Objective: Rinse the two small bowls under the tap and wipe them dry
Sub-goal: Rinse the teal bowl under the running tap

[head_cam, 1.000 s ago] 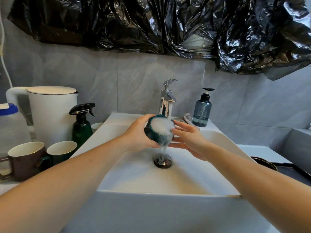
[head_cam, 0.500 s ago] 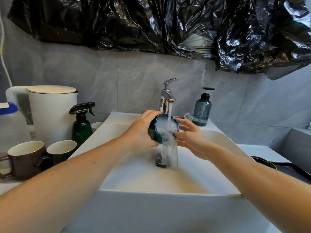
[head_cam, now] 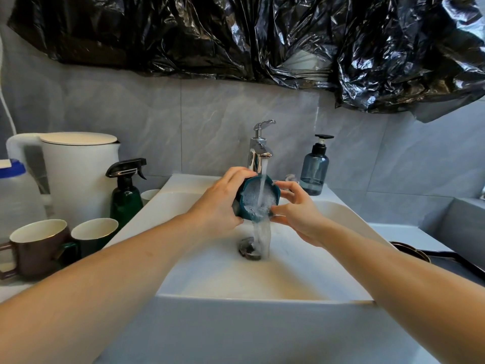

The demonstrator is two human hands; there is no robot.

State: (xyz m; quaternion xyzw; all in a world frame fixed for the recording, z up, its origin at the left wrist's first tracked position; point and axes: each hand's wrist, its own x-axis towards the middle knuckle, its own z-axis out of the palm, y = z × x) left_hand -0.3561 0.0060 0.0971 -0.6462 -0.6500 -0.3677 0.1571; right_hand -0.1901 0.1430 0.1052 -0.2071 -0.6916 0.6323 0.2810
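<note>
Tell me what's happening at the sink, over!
Left hand grips teal bowl, right hand steadies its rim. Tap water pouring in, spilling out. Nothing blocking.

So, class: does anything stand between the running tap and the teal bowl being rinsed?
Nothing visible does. The tap pours straight into the tilted teal bowl, which the left hand and right hand hold at its sides.

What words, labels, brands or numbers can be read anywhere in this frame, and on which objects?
None can be read.
Soap dispenser: no label visible.
Spray bottle: no label visible.
Kettle: plain white, no marking.
Jug with the blue cap: a white tag on top, nothing legible on it.
Teal bowl, mugs and tap: no print.
</note>
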